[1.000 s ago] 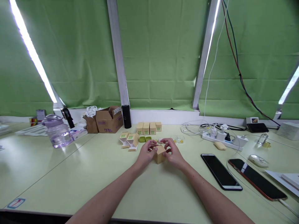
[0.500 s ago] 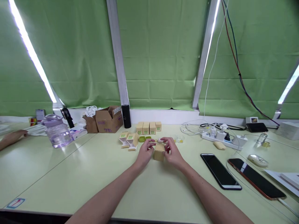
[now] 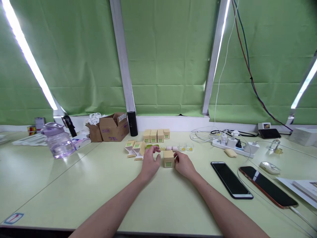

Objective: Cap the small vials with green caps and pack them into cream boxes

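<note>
A small brown cardboard box (image 3: 168, 155) stands upright on the table between my hands, its square green-edged window facing me. My right hand (image 3: 184, 164) has its bent fingers against the box's right side. My left hand (image 3: 150, 162) is just left of the box, apart from it, fingers spread with nothing in them. Behind my left fingers are green containers (image 3: 148, 145), partly hidden. Small pinkish-white pieces (image 3: 171, 148) and clear cups with yellow inside (image 3: 186, 147) sit behind the box.
Several similar boxes (image 3: 153, 136) line up at the back, and two open cartons (image 3: 135, 149) lie left of my left hand. A large cardboard box (image 3: 114, 128), a black cylinder (image 3: 132, 123) and a purple jug (image 3: 58, 142) stand left. Phones (image 3: 231, 180) and a power strip (image 3: 231, 148) are right.
The small box now shows its windowed side toward me. My left hand has let go and moved left. The other person's hand at the far left has gone from view.
</note>
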A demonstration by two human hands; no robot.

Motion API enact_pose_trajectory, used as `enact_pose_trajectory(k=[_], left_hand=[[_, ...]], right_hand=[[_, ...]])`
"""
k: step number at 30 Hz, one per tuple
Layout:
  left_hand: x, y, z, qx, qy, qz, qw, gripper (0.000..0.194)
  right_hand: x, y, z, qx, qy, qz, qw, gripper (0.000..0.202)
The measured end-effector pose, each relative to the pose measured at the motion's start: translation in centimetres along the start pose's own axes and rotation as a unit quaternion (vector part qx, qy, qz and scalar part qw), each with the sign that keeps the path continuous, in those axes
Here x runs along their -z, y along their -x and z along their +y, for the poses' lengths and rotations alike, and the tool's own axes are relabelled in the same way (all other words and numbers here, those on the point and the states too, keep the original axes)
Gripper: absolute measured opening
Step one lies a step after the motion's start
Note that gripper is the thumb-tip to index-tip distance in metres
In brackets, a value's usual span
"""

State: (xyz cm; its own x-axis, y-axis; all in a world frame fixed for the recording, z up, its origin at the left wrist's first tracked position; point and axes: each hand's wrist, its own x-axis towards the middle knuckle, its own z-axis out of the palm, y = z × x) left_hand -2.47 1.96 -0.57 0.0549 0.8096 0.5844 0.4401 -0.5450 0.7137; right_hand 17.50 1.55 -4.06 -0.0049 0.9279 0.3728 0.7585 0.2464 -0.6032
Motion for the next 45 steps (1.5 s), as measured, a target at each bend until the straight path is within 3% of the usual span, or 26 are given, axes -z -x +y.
enact_pose_trajectory(k=[3,9,14,17,19,24,29,34,37,40,45], left_hand=[[-0.1,0.3,1.0,-0.052,-0.055,-0.039,0.996,0.036],[-0.7,0.0,3.0,-0.089,-0.172,-0.173,0.966,0.055],[-1.4,-1.4,5.0,-0.129,-0.317,-0.279,0.897,0.06],[-1.8,-3.5,6.5,-0.135,-0.401,-0.343,0.839,0.054],[-1.9,-5.4,7.5,-0.11,-0.418,-0.376,0.82,0.056],[-2.3,-11.3,8.5,-0.161,-0.427,-0.306,0.836,0.055],[-4.8,-14.9,6.0,-0.18,-0.448,-0.269,0.834,0.057],[-8.3,-15.1,2.3,-0.153,-0.471,-0.284,0.821,0.053],[-9.5,-14.6,0.8,-0.129,-0.48,-0.284,0.82,0.052],[-10.0,-14.0,0.4,-0.108,-0.486,-0.261,0.827,0.053],[-10.7,-12.3,1.5,-0.076,-0.477,-0.243,0.841,0.06]], right_hand=[[0.1,0.0,-0.1,0.009,0.027,-0.017,0.999,0.02],[0.3,-0.2,0.0,0.004,0.038,-0.03,0.999,0.016],[0.5,-0.2,-0.2,-0.003,0.049,-0.042,0.998,0.017],[0.6,-0.1,-0.3,-0.008,0.056,-0.047,0.997,0.017],[0.6,-0.1,-0.4,-0.01,0.058,-0.05,0.997,0.018],[0.7,0.1,-0.5,-0.013,0.061,-0.055,0.997,0.019],[0.6,0.3,-0.7,-0.015,0.07,-0.061,0.996,0.019],[0.6,0.4,-0.9,-0.01,0.077,-0.062,0.995,0.019],[0.6,0.5,-1.0,-0.007,0.08,-0.064,0.995,0.019],[0.6,0.5,-1.0,-0.004,0.085,-0.066,0.994,0.019],[0.5,0.5,-1.1,-0.001,0.098,-0.07,0.993,0.018]])
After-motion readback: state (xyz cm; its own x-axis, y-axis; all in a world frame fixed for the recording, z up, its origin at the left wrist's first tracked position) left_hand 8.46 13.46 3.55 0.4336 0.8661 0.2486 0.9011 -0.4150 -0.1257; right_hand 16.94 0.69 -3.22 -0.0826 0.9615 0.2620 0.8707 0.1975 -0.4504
